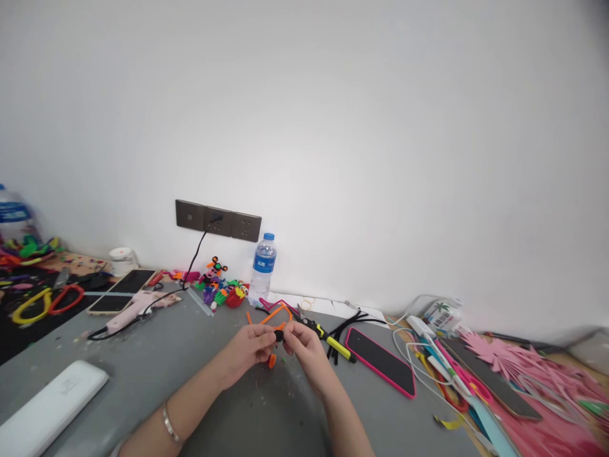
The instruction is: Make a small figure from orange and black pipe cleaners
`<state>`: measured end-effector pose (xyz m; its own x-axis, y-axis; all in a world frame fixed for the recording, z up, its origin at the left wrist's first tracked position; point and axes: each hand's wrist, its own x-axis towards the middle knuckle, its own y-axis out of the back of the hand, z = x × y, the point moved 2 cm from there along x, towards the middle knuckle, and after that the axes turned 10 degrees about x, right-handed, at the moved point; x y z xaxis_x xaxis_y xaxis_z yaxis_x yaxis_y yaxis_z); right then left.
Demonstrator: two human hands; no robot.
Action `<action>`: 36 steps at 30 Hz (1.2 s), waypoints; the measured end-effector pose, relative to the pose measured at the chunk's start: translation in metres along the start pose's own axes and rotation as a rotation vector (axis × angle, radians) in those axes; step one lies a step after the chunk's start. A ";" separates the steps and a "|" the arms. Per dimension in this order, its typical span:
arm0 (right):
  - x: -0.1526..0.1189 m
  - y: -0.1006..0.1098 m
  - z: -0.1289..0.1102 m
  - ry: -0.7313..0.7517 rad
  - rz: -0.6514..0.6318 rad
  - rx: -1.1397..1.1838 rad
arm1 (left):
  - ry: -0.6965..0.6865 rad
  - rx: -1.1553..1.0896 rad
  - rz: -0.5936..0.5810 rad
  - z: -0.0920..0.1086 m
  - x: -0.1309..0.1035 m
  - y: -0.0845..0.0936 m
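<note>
My left hand point(251, 351), with a silver bracelet on its wrist, pinches a small black round piece point(278, 335) near the middle of the grey table. Close against its other side is my right hand point(302, 346), thumb and forefinger closed at the same piece. An orange round piece point(272, 361) shows just below the left fingertips. Behind the hands lie orange strips point(276, 313) and pliers with yellow and black handles point(336, 346). Black fuzzy stems point(349, 322) fan out beside the pliers.
A water bottle point(262, 270) stands behind, beside small colourful figures point(223, 289). Right are a pink-edged phone point(380, 362), cables and pink paper point(504, 358). Left are a pink glue gun point(130, 312), a phone, scissors point(66, 299) and a white power bank point(54, 406).
</note>
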<state>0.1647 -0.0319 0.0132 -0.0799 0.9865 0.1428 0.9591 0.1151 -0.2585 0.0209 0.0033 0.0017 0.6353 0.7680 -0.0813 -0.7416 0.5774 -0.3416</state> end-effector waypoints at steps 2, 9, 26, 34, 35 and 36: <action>-0.001 0.000 -0.001 -0.004 -0.005 -0.001 | 0.011 0.008 -0.014 -0.001 0.000 0.000; -0.002 0.000 0.003 -0.030 -0.048 0.067 | 0.035 -0.088 -0.068 0.002 -0.003 -0.004; -0.005 0.000 0.003 -0.104 -0.100 0.258 | 0.073 -0.139 -0.064 -0.001 -0.003 -0.003; -0.005 -0.001 0.003 -0.090 -0.086 0.256 | 0.095 -0.141 -0.104 -0.003 -0.003 -0.006; -0.005 -0.002 0.003 -0.087 -0.090 0.253 | 0.096 -0.142 -0.110 -0.003 -0.003 -0.006; -0.005 -0.002 0.002 -0.083 -0.093 0.249 | 0.097 -0.141 -0.116 -0.003 -0.004 -0.006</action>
<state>0.1626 -0.0371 0.0110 -0.1958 0.9754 0.1010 0.8511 0.2202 -0.4765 0.0237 -0.0037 0.0007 0.7377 0.6642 -0.1211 -0.6288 0.6108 -0.4812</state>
